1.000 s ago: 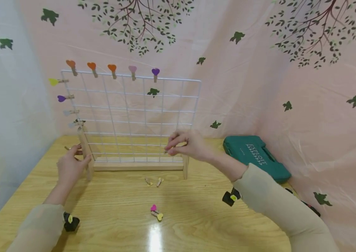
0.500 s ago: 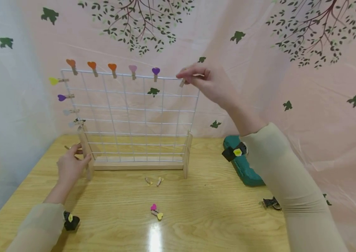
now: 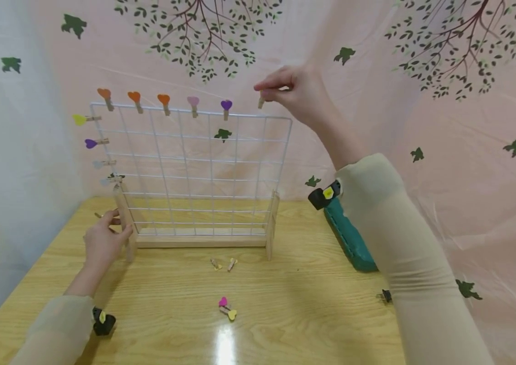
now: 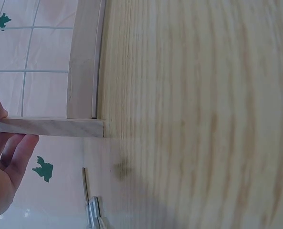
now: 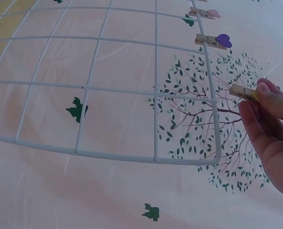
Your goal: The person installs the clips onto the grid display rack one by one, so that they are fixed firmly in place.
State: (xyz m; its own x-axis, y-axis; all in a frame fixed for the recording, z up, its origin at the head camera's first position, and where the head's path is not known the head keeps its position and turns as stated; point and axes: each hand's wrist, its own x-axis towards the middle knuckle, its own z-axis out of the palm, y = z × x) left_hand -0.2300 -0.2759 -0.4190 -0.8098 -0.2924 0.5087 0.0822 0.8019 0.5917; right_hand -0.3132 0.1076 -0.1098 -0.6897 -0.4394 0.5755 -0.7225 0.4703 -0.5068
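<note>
My right hand (image 3: 301, 96) pinches a small wooden clothespin (image 5: 242, 92) between thumb and fingers, a bit of yellow showing at its held end. The clothespin is above the top wire of the white grid (image 3: 189, 153), right of the purple heart clothespin (image 3: 226, 107), apart from the wire. My left hand (image 3: 102, 243) grips the left wooden post (image 4: 48, 127) of the grid's stand, thumb on one side and fingers on the other. Orange and pink heart clothespins (image 3: 193, 103) line the top wire; yellow, purple and pale blue ones (image 3: 99, 143) line the left wire.
Two clothespins (image 3: 232, 263) lie on the wooden table (image 3: 321, 314) before the stand. Closer lie a pink-heart (image 3: 223, 301) and a yellow-heart clothespin (image 3: 232, 315). A green case (image 3: 351, 241) stands at right, partly behind the right arm. Patterned cloth hangs behind.
My right hand has risen from low beside the grid's right part to the top wire, then slightly above it, carrying the clothespin. My left hand has stayed on the post.
</note>
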